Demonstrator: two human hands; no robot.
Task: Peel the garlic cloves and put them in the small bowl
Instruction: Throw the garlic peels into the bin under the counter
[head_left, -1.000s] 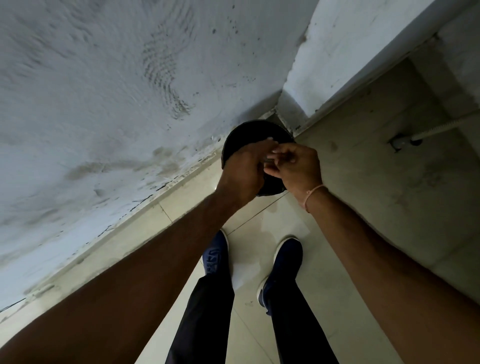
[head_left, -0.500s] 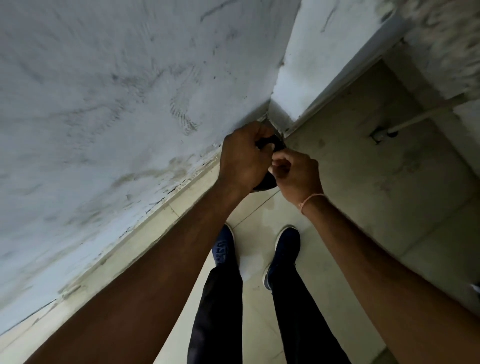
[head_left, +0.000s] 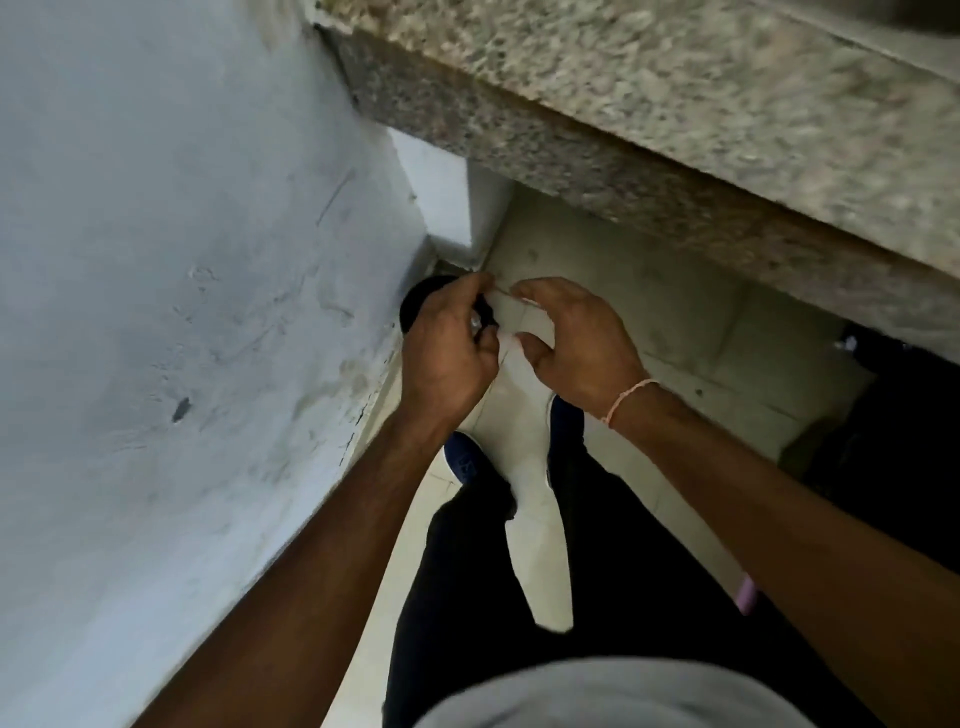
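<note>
- Overhead, a granite counter (head_left: 675, 130) is filling the upper right, a wall (head_left: 182, 312) the left.
- Left hand (head_left: 449, 353) is curling round something small and pale, likely a garlic clove (head_left: 475, 325), too hidden to confirm.
- Right hand (head_left: 576, 338) is hanging loose just beside it, holding nothing.
- Bin (head_left: 421, 301) is mostly hiding behind the left hand.
- Bowl is lying out of frame.

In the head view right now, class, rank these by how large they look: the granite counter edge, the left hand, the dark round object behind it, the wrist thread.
1. granite counter edge
2. left hand
3. dark round object, mostly hidden by the hand, so its true size is unsure
4. wrist thread
</note>
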